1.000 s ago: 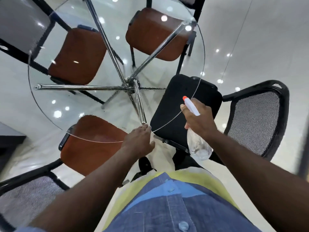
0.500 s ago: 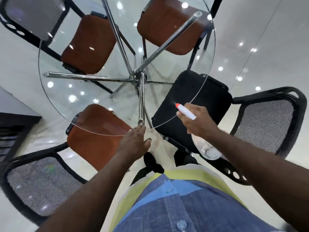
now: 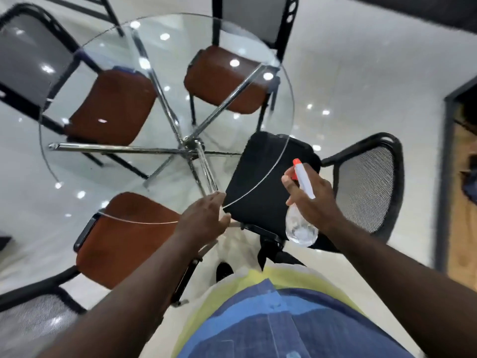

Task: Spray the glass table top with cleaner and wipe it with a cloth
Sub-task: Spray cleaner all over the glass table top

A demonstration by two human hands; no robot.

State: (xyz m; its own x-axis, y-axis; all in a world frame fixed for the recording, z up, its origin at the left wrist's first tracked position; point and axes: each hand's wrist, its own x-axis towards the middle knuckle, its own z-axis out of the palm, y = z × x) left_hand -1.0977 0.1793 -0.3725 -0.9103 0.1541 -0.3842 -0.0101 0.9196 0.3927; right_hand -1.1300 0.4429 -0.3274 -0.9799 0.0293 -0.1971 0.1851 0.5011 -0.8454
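Observation:
A round clear glass table top point(image 3: 124, 177) on crossed chrome legs point(image 3: 191, 148) fills the upper left of the view. My left hand point(image 3: 204, 218) rests flat on its near edge, fingers spread, holding nothing. My right hand point(image 3: 312, 200) grips a clear spray bottle point(image 3: 300, 228) with a white head and orange nozzle, held upright just off the table's right rim, nozzle pointing up and toward the glass. No cloth is in view.
Brown-seated chairs stand at the near left point(image 3: 124, 241), far left point(image 3: 111, 107) and far side point(image 3: 227, 78). A black chair point(image 3: 268, 182) with a mesh back point(image 3: 366, 187) sits at the right. The floor is glossy white, with a wooden door point(image 3: 462, 202) at the far right.
The view has tilted up, showing the whole table. My right hand has lifted the bottle more upright, nozzle higher. My left hand stays on the near edge.

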